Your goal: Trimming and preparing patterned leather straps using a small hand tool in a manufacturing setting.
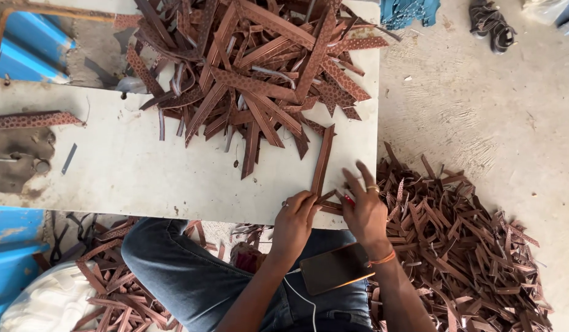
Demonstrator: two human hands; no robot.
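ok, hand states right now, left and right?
Left hand: closed, pinching the brown strap at its lower end.
Right hand: fingers spread, resting on strap pieces at the table edge.

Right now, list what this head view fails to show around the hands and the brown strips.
- Head view: the ends of the brown strips at the table edge, covered by the left hand and right hand.
- The small red object at the right hand: too small to identify.
- The floor pile of strips: cut off by the bottom edge.
- The sandals: cut off by the top edge.
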